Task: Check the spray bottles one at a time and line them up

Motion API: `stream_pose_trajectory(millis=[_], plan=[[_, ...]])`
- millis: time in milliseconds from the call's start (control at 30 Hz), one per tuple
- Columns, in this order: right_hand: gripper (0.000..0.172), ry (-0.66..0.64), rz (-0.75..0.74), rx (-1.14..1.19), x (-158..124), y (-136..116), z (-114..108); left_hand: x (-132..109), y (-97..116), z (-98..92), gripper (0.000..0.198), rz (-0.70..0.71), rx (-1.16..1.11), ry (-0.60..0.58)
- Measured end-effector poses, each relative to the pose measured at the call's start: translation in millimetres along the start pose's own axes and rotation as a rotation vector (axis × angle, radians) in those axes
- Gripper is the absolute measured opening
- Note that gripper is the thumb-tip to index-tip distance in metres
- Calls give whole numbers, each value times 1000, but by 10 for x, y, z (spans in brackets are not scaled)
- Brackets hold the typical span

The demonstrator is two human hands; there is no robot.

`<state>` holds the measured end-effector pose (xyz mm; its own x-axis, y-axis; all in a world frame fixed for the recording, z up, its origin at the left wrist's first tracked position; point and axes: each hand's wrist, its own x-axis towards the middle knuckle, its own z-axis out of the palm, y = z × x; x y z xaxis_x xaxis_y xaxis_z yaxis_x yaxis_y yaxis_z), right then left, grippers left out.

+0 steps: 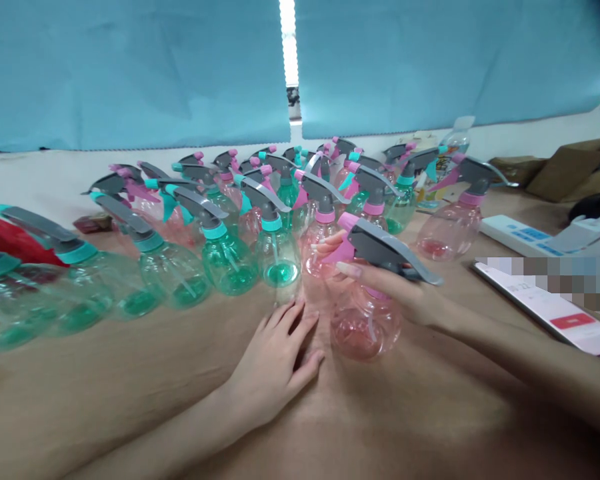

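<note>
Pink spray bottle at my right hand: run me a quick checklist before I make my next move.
1. Right hand at the neck of the pink spray bottle: ok.
2. Firm grip: cannot tell.
3. Spray head on the bottle: ok; tightness cannot tell.
4. Left hand apart from the bottle: ok, it lies on the table.
5. Gap to the pink bottle behind: cannot tell, they overlap in view.
6. Phone apart from the bottle: ok.

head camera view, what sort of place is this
Perhaps an indoor workroom, though I can't be sure: many spray bottles stand on a brown table, with a blue sheet as backdrop.
</note>
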<state>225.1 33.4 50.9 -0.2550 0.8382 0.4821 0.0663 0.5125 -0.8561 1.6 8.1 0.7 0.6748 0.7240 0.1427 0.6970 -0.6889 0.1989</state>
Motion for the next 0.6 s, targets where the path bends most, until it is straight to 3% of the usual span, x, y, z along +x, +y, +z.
stream_pose_trajectory(millis=[600], plan=[[33,3,-1,-19,-11,-12,4,0,3,-15,45,-6,19,-29]])
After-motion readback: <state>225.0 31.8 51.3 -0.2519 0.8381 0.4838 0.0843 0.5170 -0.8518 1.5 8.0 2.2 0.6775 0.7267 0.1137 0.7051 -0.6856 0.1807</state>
